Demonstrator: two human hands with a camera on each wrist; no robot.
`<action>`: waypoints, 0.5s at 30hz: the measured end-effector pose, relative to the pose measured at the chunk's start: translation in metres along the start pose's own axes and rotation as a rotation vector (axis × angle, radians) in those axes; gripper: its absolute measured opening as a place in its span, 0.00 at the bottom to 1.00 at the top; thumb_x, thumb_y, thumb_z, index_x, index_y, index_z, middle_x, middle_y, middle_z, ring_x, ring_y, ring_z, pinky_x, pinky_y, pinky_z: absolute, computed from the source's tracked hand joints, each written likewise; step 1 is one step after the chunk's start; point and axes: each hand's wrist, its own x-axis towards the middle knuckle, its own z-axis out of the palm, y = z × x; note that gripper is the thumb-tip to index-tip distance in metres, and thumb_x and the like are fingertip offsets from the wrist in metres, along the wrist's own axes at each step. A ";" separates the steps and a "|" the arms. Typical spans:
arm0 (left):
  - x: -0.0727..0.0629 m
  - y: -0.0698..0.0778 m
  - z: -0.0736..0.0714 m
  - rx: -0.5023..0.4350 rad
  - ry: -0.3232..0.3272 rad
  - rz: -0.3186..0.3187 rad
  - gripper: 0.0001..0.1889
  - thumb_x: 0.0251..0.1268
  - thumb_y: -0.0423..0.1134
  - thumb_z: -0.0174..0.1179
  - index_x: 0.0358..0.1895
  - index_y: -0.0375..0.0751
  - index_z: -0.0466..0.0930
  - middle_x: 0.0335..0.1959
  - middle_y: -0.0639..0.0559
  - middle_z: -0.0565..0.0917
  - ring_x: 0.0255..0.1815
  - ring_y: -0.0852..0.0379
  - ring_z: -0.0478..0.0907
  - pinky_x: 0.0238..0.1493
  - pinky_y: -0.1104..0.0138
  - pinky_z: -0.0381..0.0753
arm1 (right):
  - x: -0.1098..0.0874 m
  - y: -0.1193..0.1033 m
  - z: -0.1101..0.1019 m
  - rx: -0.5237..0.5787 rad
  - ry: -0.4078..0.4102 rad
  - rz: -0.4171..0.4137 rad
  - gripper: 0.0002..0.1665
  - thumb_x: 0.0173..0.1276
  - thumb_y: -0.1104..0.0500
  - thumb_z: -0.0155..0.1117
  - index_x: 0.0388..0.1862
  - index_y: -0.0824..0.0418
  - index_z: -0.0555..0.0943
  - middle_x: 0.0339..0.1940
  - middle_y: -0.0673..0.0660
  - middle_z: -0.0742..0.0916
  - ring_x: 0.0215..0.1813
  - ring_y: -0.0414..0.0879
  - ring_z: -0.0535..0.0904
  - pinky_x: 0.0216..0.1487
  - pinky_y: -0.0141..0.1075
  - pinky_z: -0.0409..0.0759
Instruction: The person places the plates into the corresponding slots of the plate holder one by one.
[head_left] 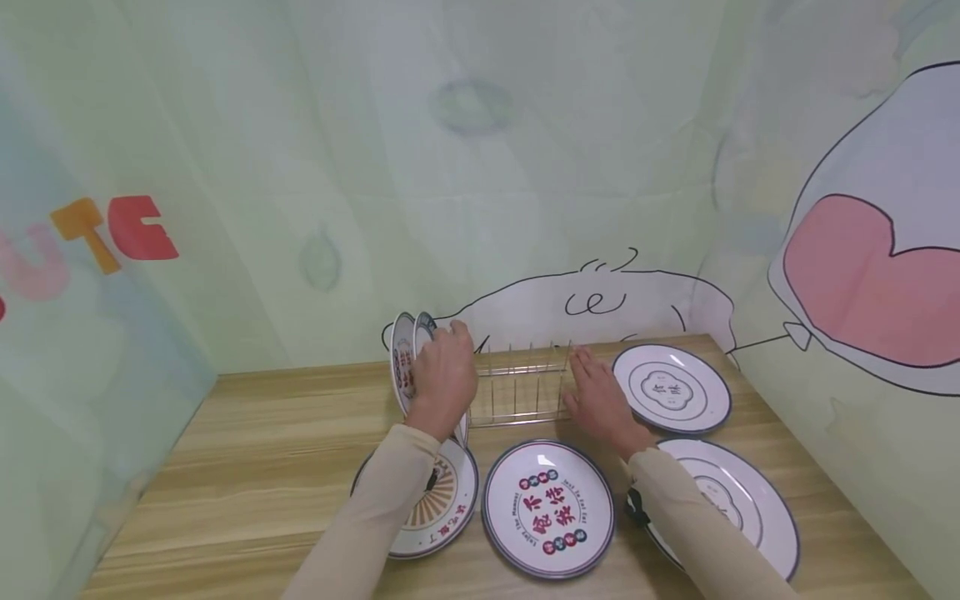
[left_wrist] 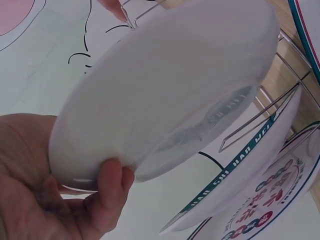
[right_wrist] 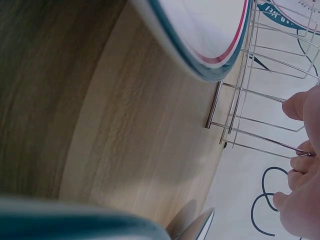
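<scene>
My left hand (head_left: 447, 375) grips the edge of a white plate (left_wrist: 165, 90), thumb and fingers on opposite faces; its pale underside fills much of the left wrist view. The plate is tilted over the left part of a wire dish rack (head_left: 525, 417). Beyond it, a plate with a green lettered rim (left_wrist: 250, 160) and a plate with red characters (head_left: 402, 358) stand on edge at the rack's left end. My right hand (head_left: 600, 400) holds the rack's right end, fingertips at a wire upright (right_wrist: 280, 146) and thumb (right_wrist: 295, 106) beside another wire.
In front of the rack lie a plate with a sunburst pattern (head_left: 427, 508) and a plate with red characters (head_left: 551, 508). To the right, two white plates with blue rims lie flat, a smaller one (head_left: 671, 387) behind a larger one (head_left: 757, 500). A printed curtain (head_left: 450, 208) hangs behind the wooden table (head_left: 262, 450).
</scene>
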 end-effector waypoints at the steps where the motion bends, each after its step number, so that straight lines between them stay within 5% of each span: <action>1: 0.001 0.000 0.001 -0.001 0.002 0.003 0.24 0.64 0.27 0.57 0.64 0.25 0.72 0.37 0.32 0.84 0.23 0.47 0.81 0.15 0.64 0.78 | 0.000 0.000 0.000 -0.002 0.003 -0.003 0.39 0.73 0.55 0.59 0.75 0.72 0.60 0.79 0.68 0.65 0.80 0.62 0.57 0.79 0.55 0.56; 9: 0.010 0.002 0.009 0.005 -0.014 0.016 0.23 0.67 0.29 0.57 0.65 0.26 0.70 0.39 0.32 0.83 0.19 0.52 0.77 0.12 0.70 0.73 | -0.001 0.000 -0.001 0.003 0.002 -0.009 0.39 0.73 0.55 0.59 0.75 0.72 0.60 0.78 0.68 0.65 0.80 0.62 0.58 0.79 0.54 0.56; 15: 0.018 0.003 0.018 0.029 -0.002 0.015 0.23 0.69 0.31 0.55 0.66 0.25 0.69 0.41 0.31 0.83 0.23 0.49 0.81 0.16 0.68 0.79 | 0.000 0.000 0.000 0.005 -0.004 0.000 0.39 0.73 0.55 0.59 0.76 0.72 0.60 0.79 0.68 0.64 0.81 0.61 0.57 0.80 0.54 0.56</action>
